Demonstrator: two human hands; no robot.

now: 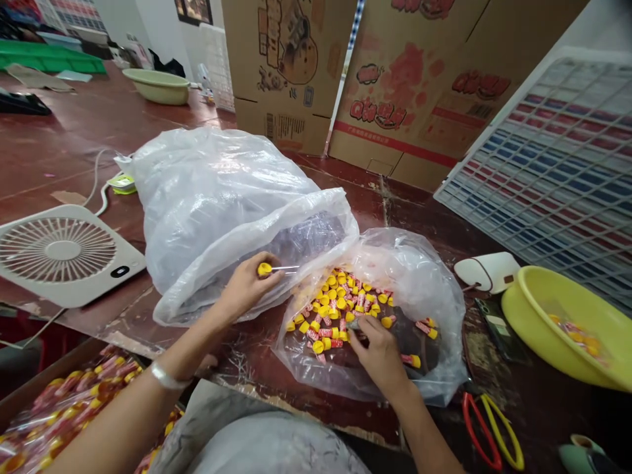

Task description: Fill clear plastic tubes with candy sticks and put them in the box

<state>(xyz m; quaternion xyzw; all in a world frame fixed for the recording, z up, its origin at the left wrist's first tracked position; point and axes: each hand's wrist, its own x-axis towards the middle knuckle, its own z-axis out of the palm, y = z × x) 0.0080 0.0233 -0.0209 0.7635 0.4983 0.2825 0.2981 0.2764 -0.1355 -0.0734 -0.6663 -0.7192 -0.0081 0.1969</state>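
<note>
The left hand (244, 286) sits near the middle of the view, its fingers pinched on a yellow-capped piece (265, 268) with a thin clear stem pointing toward 3 o'clock. It hovers at the mouth of the large plastic bag (217, 197), which lies on the counter (74, 138) and bulges away toward 11 o'clock; the dark mass inside it is too blurred to make out.

The right hand (379, 352) lies at 4 o'clock from the left one, inside the open small plastic bag (419, 276). Its fingers are curled down among the loose caps and tubes (336, 306), yellow and red, heaped toward the bag's 9 o'clock side; whether they actually grip one I cannot tell. The two bags touch where their rims meet.

At 9 o'clock on the counter a white fan (62, 253) lies flat, its cable running off toward 12. At 3 o'clock stands a yellow basin (533, 316) with a few coloured pieces in it, and just beside it toward 10 o'clock a small white device (486, 271). Red and yellow loops (491, 421) lie at 5 o'clock. Cardboard boxes (395, 85) stand at 12 o'clock, a gridded tray (557, 164) leans at 2 o'clock, and a pale green bowl (158, 85) sits far off at 11. Down at 7 o'clock a carton of wrapped goods (64, 395) shows below the counter edge
</note>
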